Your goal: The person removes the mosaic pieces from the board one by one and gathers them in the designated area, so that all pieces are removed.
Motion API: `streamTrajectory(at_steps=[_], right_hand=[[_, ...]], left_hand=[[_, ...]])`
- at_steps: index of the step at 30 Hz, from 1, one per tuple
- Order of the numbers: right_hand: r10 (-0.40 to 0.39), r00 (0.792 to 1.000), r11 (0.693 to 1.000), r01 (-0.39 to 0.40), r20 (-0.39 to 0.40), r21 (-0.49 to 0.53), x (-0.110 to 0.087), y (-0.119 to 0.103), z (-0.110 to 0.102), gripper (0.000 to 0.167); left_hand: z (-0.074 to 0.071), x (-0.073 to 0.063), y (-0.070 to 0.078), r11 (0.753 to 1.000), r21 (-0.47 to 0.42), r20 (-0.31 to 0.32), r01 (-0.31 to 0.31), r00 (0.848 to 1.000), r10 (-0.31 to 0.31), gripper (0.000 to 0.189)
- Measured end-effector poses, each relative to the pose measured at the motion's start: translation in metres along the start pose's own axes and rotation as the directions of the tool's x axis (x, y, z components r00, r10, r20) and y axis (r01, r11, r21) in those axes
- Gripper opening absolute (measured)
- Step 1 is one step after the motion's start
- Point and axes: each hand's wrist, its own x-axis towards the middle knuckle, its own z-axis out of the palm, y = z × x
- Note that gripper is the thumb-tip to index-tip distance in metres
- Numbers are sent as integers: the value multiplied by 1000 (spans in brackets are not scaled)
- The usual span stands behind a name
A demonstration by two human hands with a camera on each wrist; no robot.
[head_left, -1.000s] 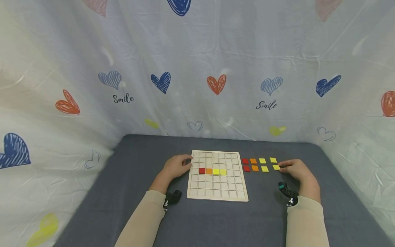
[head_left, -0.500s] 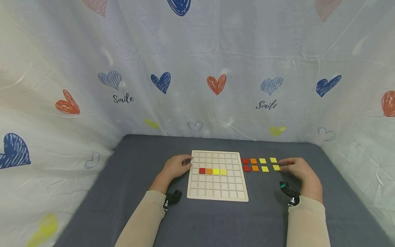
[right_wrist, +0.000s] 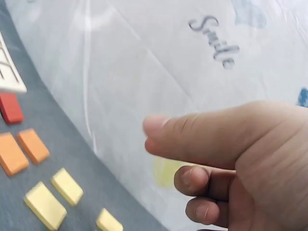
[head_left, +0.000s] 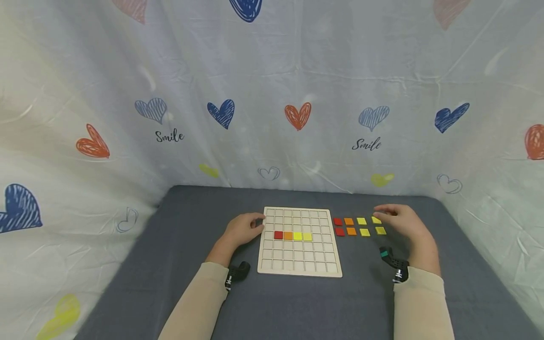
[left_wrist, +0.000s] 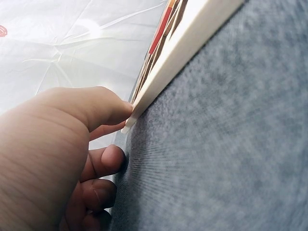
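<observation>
A pale wooden grid board lies on the table. In one of its rows, a red tile, an orange tile and two yellow tiles sit side by side. My left hand rests at the board's left edge, thumb and index fingertips against the rim; in the left wrist view its other fingers curl loosely. Over the far-right yellow tile of the back row hovers my right hand, holding nothing. A gap shows between its thumb and index finger in the head view, and its thumb partly covers that tile.
Right of the board, loose tiles lie in two rows, with red tiles nearest it, then orange tiles and yellow tiles. A dark grey cloth covers the table. Behind it hangs a white curtain with printed hearts.
My right hand has lifted away from the front-row yellow tile at the far right and moved back and slightly left over the back-row one. The left hand and board have stayed put.
</observation>
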Motion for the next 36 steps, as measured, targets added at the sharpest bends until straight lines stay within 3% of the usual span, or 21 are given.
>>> streamTrajectory(at_steps=[4, 12, 21, 30, 36], right_hand=[[-35, 999, 999, 35, -17, 13, 4, -14, 6, 65], [-126, 991, 990, 128, -38, 61, 12, -40, 27, 49], [-208, 978, 973, 210, -21, 93, 22, -59, 54, 45], [-322, 947, 942, 321, 1, 97, 26, -86, 82, 36], [-375, 926, 923, 369, 43, 109, 25, -101, 101, 40]], left_hand=[[0, 0, 0, 1000, -7, -3, -3, 1000, 3, 37], [1, 0, 0, 1000, -10, -12, -6, 1000, 6, 36], [-1, 0, 0, 1000, -16, -2, -1, 1000, 1, 36], [-1, -1, 1, 1000, -19, -5, 2, 1000, -2, 36], [-2, -1, 1, 1000, -16, -4, 0, 1000, 0, 36]])
